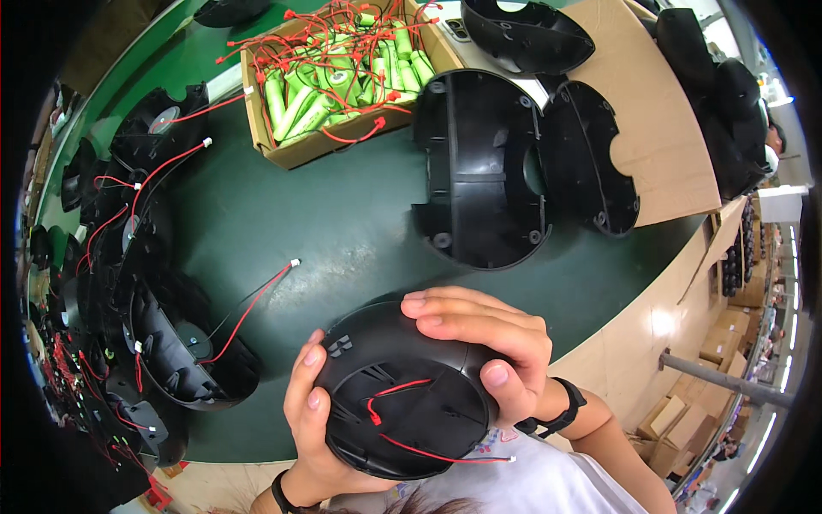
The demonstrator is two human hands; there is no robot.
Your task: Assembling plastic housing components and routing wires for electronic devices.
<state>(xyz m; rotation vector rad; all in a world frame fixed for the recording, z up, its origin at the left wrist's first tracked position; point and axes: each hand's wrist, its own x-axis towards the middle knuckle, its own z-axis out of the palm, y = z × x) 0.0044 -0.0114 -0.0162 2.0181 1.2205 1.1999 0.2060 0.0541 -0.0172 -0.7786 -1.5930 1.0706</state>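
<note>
Head view: round black plastic housing (401, 390) with red wires, held above the dark green counter's (342, 223) near edge.
Left hand (310, 428): fingers curled under its left rim.
Right hand (488, 343): fingers wrapped over its top.
Handling: probably light, rigid, smooth; grip the rim, sparing the wires.

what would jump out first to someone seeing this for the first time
Nearest the camera, the left hand and right hand grip a round black plastic housing with red wires across its face. At the far edge of the green table sits a cardboard box piled with green cylindrical cells tangled in red leads. Large black half shells lie to its right.
</note>
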